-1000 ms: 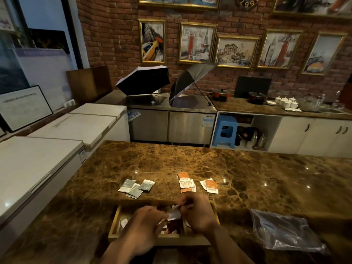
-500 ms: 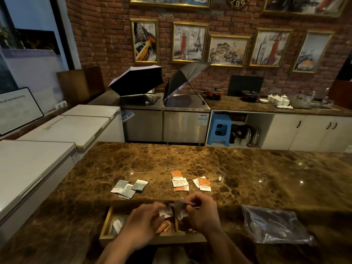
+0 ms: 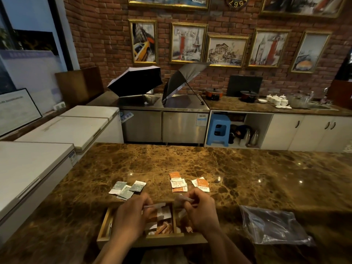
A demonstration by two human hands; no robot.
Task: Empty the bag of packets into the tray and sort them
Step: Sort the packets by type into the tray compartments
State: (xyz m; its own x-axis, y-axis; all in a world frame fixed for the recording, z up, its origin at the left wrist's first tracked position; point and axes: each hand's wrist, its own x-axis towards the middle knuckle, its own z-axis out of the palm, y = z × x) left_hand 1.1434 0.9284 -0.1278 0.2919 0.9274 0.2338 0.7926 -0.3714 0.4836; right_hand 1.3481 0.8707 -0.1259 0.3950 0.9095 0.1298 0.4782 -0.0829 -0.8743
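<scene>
A wooden tray [image 3: 152, 241] with a middle divider sits at the near edge of the marble counter, holding several orange and white packets [image 3: 162, 223]. My left hand [image 3: 131, 218] hovers over the tray's left half, pinching a pale packet [image 3: 155, 205] at its fingertips. My right hand [image 3: 202, 212] is above the right half, gripping another pale packet [image 3: 182, 198]. Beyond the tray lie a group of grey-green packets [image 3: 126, 189] on the left and two groups of orange-and-white packets [image 3: 178, 182], [image 3: 201, 184]. The clear plastic bag [image 3: 274, 225] lies flat to the right.
The brown marble counter [image 3: 247, 178] spreads far to the back and right. White chest freezers [image 3: 38, 161] border its left side. Across an aisle stand a steel counter with two open umbrellas [image 3: 158, 82], a blue stool [image 3: 218, 130] and white cabinets.
My hands, close together over the tray a second ago, have drawn apart, each now holding its own packet. The head camera has shifted slightly.
</scene>
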